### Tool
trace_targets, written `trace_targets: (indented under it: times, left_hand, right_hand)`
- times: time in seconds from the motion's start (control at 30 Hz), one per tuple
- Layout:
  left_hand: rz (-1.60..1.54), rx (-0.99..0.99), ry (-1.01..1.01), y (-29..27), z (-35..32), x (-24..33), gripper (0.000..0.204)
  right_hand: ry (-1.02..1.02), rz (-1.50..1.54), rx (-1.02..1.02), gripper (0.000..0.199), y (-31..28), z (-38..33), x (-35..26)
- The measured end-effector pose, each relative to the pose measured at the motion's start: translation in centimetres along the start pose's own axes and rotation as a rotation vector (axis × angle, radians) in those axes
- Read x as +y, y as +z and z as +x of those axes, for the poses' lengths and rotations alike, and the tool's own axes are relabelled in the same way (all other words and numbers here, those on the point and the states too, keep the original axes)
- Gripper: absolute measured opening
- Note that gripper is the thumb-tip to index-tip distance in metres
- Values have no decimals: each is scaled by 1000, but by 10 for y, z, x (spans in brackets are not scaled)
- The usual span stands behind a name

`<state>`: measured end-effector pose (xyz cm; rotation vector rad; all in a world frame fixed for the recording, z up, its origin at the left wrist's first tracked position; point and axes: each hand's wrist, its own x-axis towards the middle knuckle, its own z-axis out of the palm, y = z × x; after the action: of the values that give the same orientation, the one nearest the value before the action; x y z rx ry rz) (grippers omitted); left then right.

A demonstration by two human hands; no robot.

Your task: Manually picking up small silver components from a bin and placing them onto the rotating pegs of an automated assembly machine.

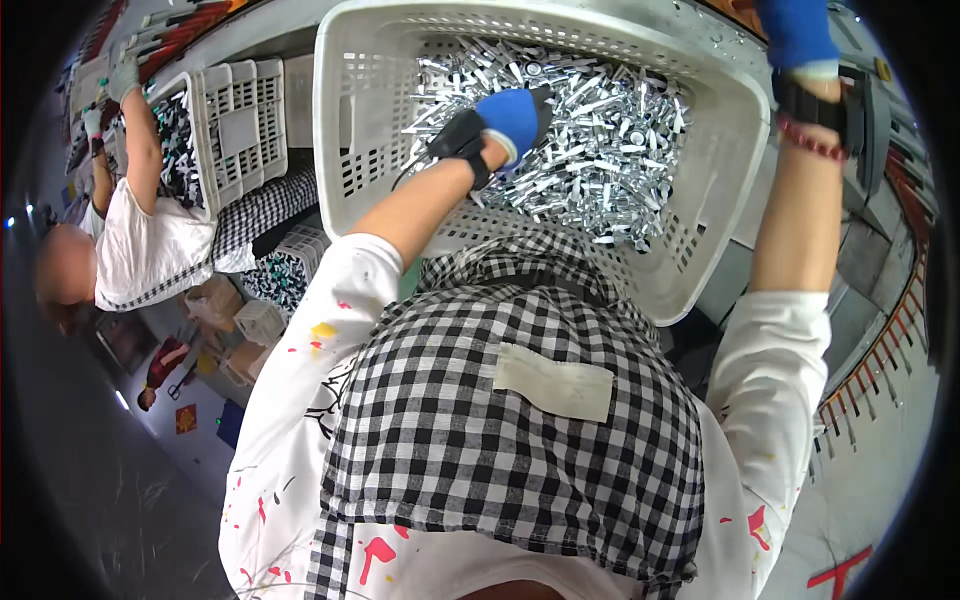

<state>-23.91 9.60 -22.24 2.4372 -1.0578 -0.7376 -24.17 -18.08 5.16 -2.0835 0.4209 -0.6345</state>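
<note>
A large off-white plastic crate [725, 190] with slotted walls stands in front of me. Small silvery metal pieces [620, 130], slim and rod-like, are heaped inside it. My left hand [512, 118], in a blue glove with dark fingertips, is down at the heap; its fingers point away from me and what they hold, if anything, is hidden. My right hand [800, 35], also blue-gloved, reaches past the crate's far right corner, and its fingers run out of the picture. Each wrist has a black strap with a device on it.
To the left, another person [150, 240] works beside a second light crate [240, 125] of small dark and green pieces. A lower crate of similar pieces [280, 275] stands behind that person. Along the right side runs a curved orange rack [880, 365] with rods hanging from it.
</note>
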Motion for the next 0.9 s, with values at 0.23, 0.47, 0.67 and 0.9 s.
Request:
trace_targets:
  times: [0.23,0.47,0.67,0.9]
  left_hand:
    - [86,94,46,26,30,7,46]
    - [117,-64,-113,42,67,7,44]
    - [235,-271,-34,69,93,-17,24]
    - [-1650,-752,-674,53,87,-30,25]
  right_hand:
    - [-308,-477,-31,35,-55,-114,5]
    - [692,297,18,38,-11,-191,-16]
    - [694,277,35,40,-11,-205,-1]
    - [766,250,88,46,-32,-229,0]
